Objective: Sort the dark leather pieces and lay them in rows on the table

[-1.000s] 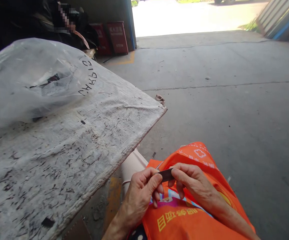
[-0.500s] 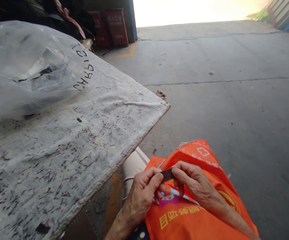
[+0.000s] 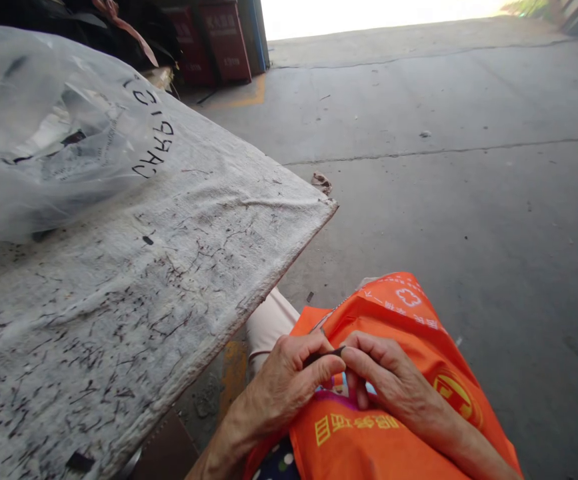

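A small dark flat strip (image 3: 323,355) is pinched between my two hands, just above the orange apron (image 3: 393,453) on my lap. My left hand (image 3: 293,377) is closed on the strip, its thumb stretched along the near side and covering much of it. At the strip's right end, the thumb and fingertips of my right hand (image 3: 383,367) grip it. The hands nearly touch each other. Only a thin dark edge of the strip shows now, so its exact kind cannot be made out.
To the left, a table with a whitish cloth (image 3: 229,247) carries dark scraps and threads. A clear plastic bag (image 3: 59,147) with black lettering lies on it. Dark red boxes (image 3: 226,43) stand beyond the table. Grey concrete floor (image 3: 443,200) stretches ahead and right.
My left thumb has moved right over the strip, which has turned from showing its flat face to showing a thin edge. The hands are closer together. The view has shifted slightly.
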Available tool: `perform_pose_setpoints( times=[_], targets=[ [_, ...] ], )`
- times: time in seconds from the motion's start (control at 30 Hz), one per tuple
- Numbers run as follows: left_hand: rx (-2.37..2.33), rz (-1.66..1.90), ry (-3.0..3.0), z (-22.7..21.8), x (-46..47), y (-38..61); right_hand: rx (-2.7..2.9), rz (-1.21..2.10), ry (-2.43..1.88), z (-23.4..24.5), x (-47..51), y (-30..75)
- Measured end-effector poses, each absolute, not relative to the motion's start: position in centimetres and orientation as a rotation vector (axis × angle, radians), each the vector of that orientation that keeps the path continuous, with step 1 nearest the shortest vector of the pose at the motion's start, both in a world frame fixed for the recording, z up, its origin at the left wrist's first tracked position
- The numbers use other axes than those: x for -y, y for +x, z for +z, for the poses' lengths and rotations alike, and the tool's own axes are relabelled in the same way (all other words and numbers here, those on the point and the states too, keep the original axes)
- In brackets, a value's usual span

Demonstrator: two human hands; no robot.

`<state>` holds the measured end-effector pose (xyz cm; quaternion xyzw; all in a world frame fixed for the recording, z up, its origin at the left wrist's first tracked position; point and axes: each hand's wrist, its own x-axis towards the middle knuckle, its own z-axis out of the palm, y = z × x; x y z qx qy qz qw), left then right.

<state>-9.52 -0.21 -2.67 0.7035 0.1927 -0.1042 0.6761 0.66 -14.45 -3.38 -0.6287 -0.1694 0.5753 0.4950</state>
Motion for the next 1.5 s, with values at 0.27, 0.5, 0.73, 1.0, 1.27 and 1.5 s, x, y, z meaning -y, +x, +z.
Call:
perform_pose_setpoints(
  times=[0.27, 0.5, 0.73, 1.0, 1.27, 1.5],
  targets=[
    [-0.363, -0.409, 1.403, -2.6, -1.1, -11.4, 0.351, 1.501, -1.352, -3.8, 14.3, 0.2],
    [-0.297, -0.456, 1.363, -2.1, -1.6, -11.9, 0.393, 1.566, -1.32, -3.9, 14.4, 0.0],
    [-0.362, -0.522, 1.136, -2.7, -1.9, -12.1, 0.386, 1.498, -1.385, -3.9, 14.3, 0.5],
    [-0.65, -0.266, 1.045, -4.2, -0.4, -11.5, 0.399, 1.423, -1.371, -4.3, 14.3, 1.4],
    [-0.681, -0.201, 0.977, -3.7, 0.0, -10.8, 0.505, 1.169, -1.533, -3.0, 14.7, 2.0],
    [-0.693, -0.148, 1.097, -3.3, 0.9, -10.3, 0.576, 1.132, -1.63, -3.4, 13.8, 1.4]
  ],
)
